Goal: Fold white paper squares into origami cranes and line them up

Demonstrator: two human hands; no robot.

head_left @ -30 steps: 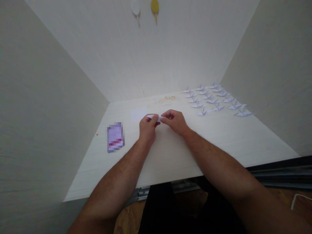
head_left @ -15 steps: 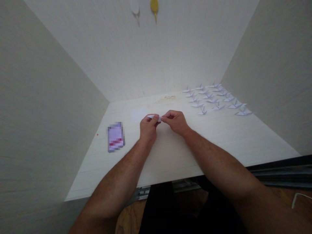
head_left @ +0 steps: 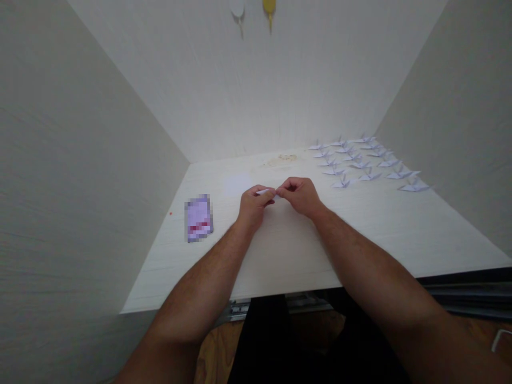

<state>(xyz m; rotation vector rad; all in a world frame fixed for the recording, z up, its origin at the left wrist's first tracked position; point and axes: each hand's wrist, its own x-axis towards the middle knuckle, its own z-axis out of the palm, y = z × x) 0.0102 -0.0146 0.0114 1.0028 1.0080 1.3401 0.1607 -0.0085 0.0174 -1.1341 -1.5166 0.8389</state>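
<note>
A small piece of folded white paper (head_left: 263, 192) is held above the middle of the white table (head_left: 288, 256). My left hand (head_left: 254, 205) pinches it between thumb and fingers, its pointed end showing past the thumb. Closed on the other end of the same paper is my right hand (head_left: 301, 196), thumb and forefinger meeting close to the left thumb. The fingers cover most of the paper, so its exact fold is hidden. Behind my left hand a flat white paper sheet (head_left: 236, 184) lies on the table.
Several folded paper cranes (head_left: 370, 175) stand in rows at the back right. A blurred purple packet (head_left: 199, 216) lies to the left, with a small red dot (head_left: 170, 213) beside it. Walls enclose three sides. A white hook (head_left: 237, 9) and a yellow hook (head_left: 269, 7) are on the back wall.
The whole view has shifted, so the scene sits further right. Both hands keep hold of the folded paper, and less of it shows between the fingertips now.
</note>
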